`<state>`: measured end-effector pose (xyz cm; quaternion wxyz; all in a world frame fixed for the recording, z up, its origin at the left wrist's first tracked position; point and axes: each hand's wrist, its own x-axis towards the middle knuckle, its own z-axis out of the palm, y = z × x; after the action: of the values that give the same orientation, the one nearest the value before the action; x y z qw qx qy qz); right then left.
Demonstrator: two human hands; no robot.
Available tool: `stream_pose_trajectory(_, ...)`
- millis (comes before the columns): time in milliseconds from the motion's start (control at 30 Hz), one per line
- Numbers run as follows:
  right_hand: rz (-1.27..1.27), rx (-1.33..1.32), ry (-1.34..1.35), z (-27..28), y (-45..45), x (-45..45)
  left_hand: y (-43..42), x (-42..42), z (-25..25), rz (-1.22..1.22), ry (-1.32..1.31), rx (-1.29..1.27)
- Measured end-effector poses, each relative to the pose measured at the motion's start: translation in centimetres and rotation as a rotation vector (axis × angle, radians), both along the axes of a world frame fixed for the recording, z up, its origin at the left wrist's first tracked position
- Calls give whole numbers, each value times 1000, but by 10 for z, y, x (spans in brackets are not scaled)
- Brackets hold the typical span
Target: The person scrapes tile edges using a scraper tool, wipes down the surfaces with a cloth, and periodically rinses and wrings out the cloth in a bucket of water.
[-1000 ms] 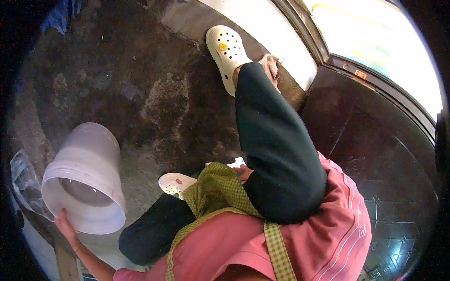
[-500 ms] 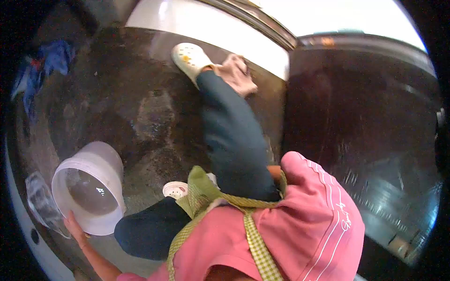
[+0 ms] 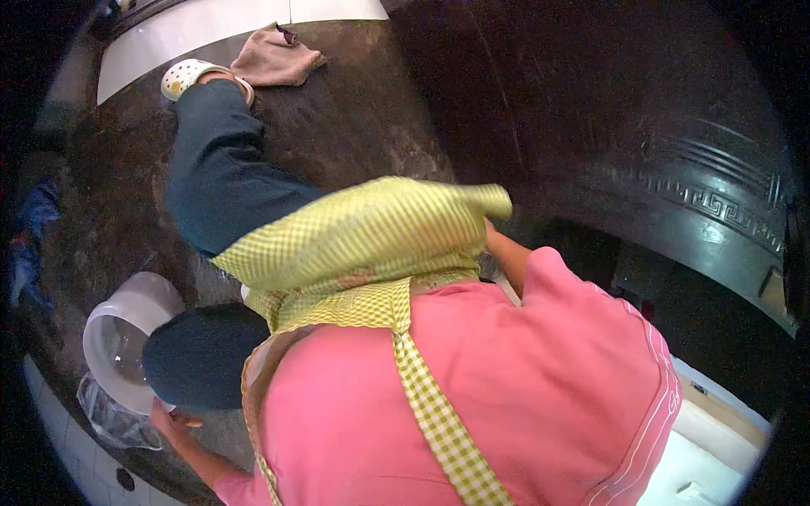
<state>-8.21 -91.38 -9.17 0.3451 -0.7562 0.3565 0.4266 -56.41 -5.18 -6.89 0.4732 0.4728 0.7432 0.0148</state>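
Note:
A whitish plastic bucket (image 3: pixel 99 341) leans with its mouth toward the lower left, and some liquid shows inside. My left hand (image 3: pixel 173 417) grips its lower rim. My left knee, in dark trousers, covers part of the bucket's side. My right forearm (image 3: pixel 506 253) reaches forward, but the hand is hidden behind the raised yellow-green checked apron (image 3: pixel 363 236). Beside my outstretched foot, in a white clog (image 3: pixel 190 78), a pinkish-brown cloth (image 3: pixel 274 59) lies on the dark floor.
A clear plastic bag (image 3: pixel 114 422) lies by the bucket. Blue fabric (image 3: pixel 32 232) is at the far left. A dark panel (image 3: pixel 540 101) with a relief pattern stands at the right. A white ledge (image 3: pixel 211 29) runs along the top left.
The view has swung right, so the bucket, foot and cloth appear farther left. The apron has lifted and spread over my lap. My left hand stays on the bucket's rim.

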Motion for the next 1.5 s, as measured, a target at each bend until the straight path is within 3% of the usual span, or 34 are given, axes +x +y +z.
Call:
stream_pose_trajectory(33,257,-416,144,62,61,3,-28,18,15,64,-31,1)
stream_pose_trajectory(133,-371,-521,-39,110,80,4,-71,36,41,57,-83,-8)
stream_pose_trajectory(167,-583,-494,-235,103,73,10,-85,40,48,-1,-99,-35)
stream_pose_trajectory(200,-618,-392,-287,89,61,19,-105,56,57,112,-41,-21)
stream_pose_trajectory(267,-593,-242,-312,78,80,41,-121,56,51,355,-215,43)
stream_pose_trajectory(300,-462,-107,-40,42,54,57,-111,16,22,208,-182,5)
stream_pose_trajectory(333,-251,-73,72,19,64,68,-140,42,34,366,-309,193)
stream_pose_trajectory(367,-31,-34,161,-3,74,78,-147,48,47,353,-191,51)
stream_pose_trajectory(400,221,-84,85,1,110,68,-145,24,22,293,-227,143)
stream_pose_trajectory(467,519,159,-108,9,229,75,-114,55,39,338,-89,63)
stream_pose_trajectory(567,547,268,-174,-93,289,120,-103,30,7,274,-38,131)
stream_pose_trajectory(633,996,163,-387,-67,397,145,-101,24,-5,367,-82,159)
stream_pose_trajectory(667,1219,135,-487,-46,427,181,-122,38,18,443,-107,203)
stream_pose_trajectory(733,1322,15,-669,-56,486,215,-129,29,7,427,-20,238)
stream_pose_trajectory(800,1224,-171,-729,-81,532,252,-121,29,-2,350,168,234)
stream_pose_trajectory(867,1072,-208,-651,-62,579,280,-123,-13,-22,-3,291,198)
stream_pose_trajectory(933,1010,-274,-582,-68,607,296,-130,-22,-28,372,43,302)
stream_pose_trajectory(1000,1034,-376,-559,-73,622,295,-136,-19,-22,418,-19,295)
stream_pose_trajectory(1100,938,-213,-928,-103,584,316,-139,-13,-19,311,-16,272)
stream_pose_trajectory(1133,1002,-174,-899,-110,565,318,-139,-10,-13,276,-15,276)
stream_pose_trajectory(1200,913,-54,-686,-56,528,284,-138,-6,-12,205,-28,285)
stream_pose_trajectory(1300,753,-42,-552,-54,391,215,-137,34,12,183,95,222)
stream_pose_trajectory(1333,554,-46,-422,-51,335,183,-135,50,19,200,242,172)
stream_pose_trajectory(1367,456,28,-188,-40,272,153,-132,54,19,168,228,162)
stream_pose_trajectory(1400,405,-81,-96,-15,215,121,-133,56,20,333,135,187)
stream_pose_trajectory(1433,88,-58,-149,12,152,79,-138,55,22,500,51,203)
stream_pose_trajectory(1467,-225,-34,-210,33,107,43,-138,46,15,469,55,179)
stream_pose_trajectory(1500,-372,64,-308,91,119,24,-128,34,3,477,55,164)
